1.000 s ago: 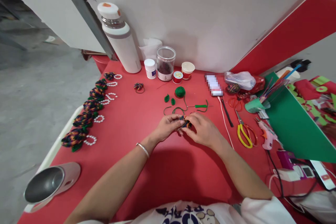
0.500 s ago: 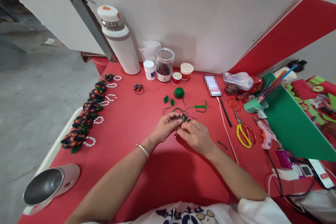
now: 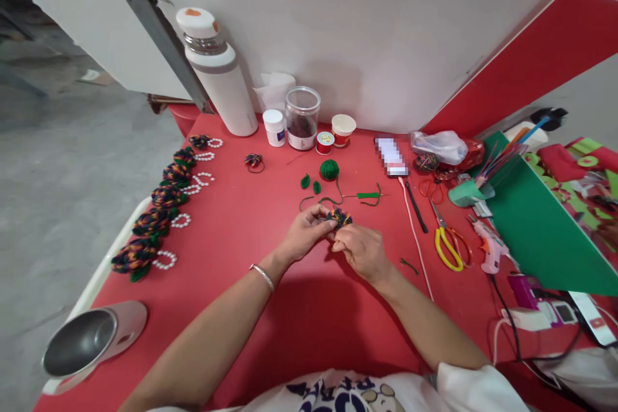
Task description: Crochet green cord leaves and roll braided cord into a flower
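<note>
My left hand (image 3: 309,232) pinches a small multicolour crocheted flower (image 3: 342,217) of dark, orange and red yarn between thumb and fingers. Close against its right side is my right hand (image 3: 362,250), fingers curled and thumb pressed in; what they grip is too small to make out. Just beyond the hands lie a green yarn ball (image 3: 329,170), two small green crocheted leaves (image 3: 305,181) and a green-handled crochet hook (image 3: 367,196) with loose green yarn around it.
At left, several finished crocheted flowers with pearl-bead loops (image 3: 150,223) stand in a row above a steel-lined mug (image 3: 96,341). A white flask (image 3: 219,77), jar (image 3: 302,119) and phone (image 3: 392,156) line the back. Scissors (image 3: 448,248) and a glue gun (image 3: 490,248) lie right.
My right hand has shifted slightly right and its fingers have curled in more. More of the flower shows between the hands. My left hand stays in place.
</note>
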`<state>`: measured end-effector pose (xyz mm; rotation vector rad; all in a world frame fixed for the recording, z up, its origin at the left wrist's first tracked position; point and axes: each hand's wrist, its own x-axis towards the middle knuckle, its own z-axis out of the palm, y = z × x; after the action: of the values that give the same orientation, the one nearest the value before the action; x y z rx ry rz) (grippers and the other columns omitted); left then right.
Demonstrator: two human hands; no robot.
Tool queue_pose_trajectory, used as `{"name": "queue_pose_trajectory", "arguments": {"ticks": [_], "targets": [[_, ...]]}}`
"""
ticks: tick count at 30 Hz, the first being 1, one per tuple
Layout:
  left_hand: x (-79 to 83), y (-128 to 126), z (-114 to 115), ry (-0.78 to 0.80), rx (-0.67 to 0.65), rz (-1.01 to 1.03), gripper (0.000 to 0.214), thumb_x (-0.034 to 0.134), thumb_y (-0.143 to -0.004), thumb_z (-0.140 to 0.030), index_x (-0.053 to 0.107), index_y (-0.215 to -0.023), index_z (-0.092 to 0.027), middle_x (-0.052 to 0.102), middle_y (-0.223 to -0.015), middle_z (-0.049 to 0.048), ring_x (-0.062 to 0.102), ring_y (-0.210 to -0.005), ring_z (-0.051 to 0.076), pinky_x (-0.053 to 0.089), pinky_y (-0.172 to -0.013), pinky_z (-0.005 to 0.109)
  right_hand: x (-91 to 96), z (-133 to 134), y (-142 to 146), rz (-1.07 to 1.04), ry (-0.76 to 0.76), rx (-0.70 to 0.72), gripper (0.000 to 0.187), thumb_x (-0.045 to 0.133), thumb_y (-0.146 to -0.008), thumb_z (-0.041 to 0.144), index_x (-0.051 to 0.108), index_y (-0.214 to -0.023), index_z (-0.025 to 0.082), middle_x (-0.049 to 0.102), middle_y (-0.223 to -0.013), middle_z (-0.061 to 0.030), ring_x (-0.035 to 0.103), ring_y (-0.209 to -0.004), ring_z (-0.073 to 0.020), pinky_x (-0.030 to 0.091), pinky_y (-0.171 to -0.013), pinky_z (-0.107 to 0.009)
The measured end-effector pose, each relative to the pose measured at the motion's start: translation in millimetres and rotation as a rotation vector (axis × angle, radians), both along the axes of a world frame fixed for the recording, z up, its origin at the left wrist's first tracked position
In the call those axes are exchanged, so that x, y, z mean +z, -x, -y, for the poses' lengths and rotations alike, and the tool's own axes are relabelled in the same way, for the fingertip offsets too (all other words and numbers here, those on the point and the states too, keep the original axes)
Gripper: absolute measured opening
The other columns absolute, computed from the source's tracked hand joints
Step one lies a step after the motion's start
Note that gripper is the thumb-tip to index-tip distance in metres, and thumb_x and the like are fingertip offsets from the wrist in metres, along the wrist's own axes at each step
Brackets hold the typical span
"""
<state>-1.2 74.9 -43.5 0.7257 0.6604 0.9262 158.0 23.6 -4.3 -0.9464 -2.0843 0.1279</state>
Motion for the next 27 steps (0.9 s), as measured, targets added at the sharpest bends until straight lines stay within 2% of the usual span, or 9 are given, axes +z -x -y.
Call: {"name": "queue_pose_trajectory", "arguments": {"ticks": [4, 9, 16, 22, 25, 27], "targets": [[1.4, 0, -1, 0.019, 0.032, 0.010, 0.040, 0.088, -0.067, -0.032, 0.056, -0.085, -0.016, 0.070, -0.075, 0.0006, 0.070, -0.063, 0.015, 0.059, -0.064, 0.029, 0.4, 11, 8, 0.035, 0.016, -0.009, 0.022, 0.050, -0.103, 0.024, 0.058, -0.082, 0.022, 0.059, -0.064, 0.0019, 0.054, -0.059, -0.0128, 0.041, -0.061, -0.024], [3.8, 0, -2, 0.025, 0.060, 0.012, 0.043, 0.088, -0.066, -0.033, 0.054, -0.086, -0.017, 0.068, -0.075, 0.0000, 0.073, -0.066, 0.020, 0.060, -0.060, 0.031, 3.3, 32, 24, 0.082, 0.178, -0.048, 0.027, 0.038, -0.105, 0.023, 0.056, -0.084, 0.021, 0.059, -0.071, -0.0023, 0.055, -0.067, -0.0158, 0.042, -0.064, -0.027], [4.0, 1, -1, 0.025, 0.054, 0.003, 0.044, 0.087, -0.069, -0.033, 0.050, -0.087, -0.017, 0.070, -0.080, 0.0028, 0.075, -0.072, 0.024, 0.058, -0.059, 0.031, 7.1, 61, 42, 0.183, 0.295, 0.251, 0.029, 0.037, -0.106, 0.030, 0.057, -0.086, 0.020, 0.065, -0.070, -0.0013, 0.059, -0.062, -0.0144, 0.044, -0.060, -0.026], [1.7, 0, -2, 0.003, 0.044, 0.009, 0.044, 0.087, -0.069, -0.034, 0.050, -0.088, -0.018, 0.071, -0.079, 0.0030, 0.075, -0.072, 0.024, 0.059, -0.059, 0.032, 14.0, 68, 44, 0.062, 0.561, 0.416, 0.026, 0.043, -0.105, 0.031, 0.060, -0.089, 0.020, 0.070, -0.076, -0.0018, 0.065, -0.068, -0.0129, 0.049, -0.067, -0.023], [1.2, -1, 1, -0.035, 0.054, -0.075, 0.042, 0.086, -0.069, -0.039, 0.054, -0.087, -0.018, 0.069, -0.072, 0.0011, 0.072, -0.062, 0.021, 0.057, -0.053, 0.029, 26.4, 65, 34, -0.063, 0.638, 0.380, 0.027, 0.045, -0.104, 0.033, 0.063, -0.089, 0.020, 0.070, -0.075, -0.0017, 0.064, -0.067, -0.0124, 0.048, -0.065, -0.023], [1.8, 0, 5, -0.075, 0.064, -0.233, 0.038, 0.083, -0.072, -0.040, 0.060, -0.090, -0.017, 0.067, -0.064, -0.0002, 0.065, -0.050, 0.016, 0.053, -0.045, 0.026, 37.1, 62, 20, -0.190, 0.667, 0.299, 0.029, 0.046, -0.103, 0.034, 0.065, -0.087, 0.019, 0.070, -0.075, -0.0024, 0.063, -0.067, -0.0124, 0.048, -0.064, -0.023]]}}
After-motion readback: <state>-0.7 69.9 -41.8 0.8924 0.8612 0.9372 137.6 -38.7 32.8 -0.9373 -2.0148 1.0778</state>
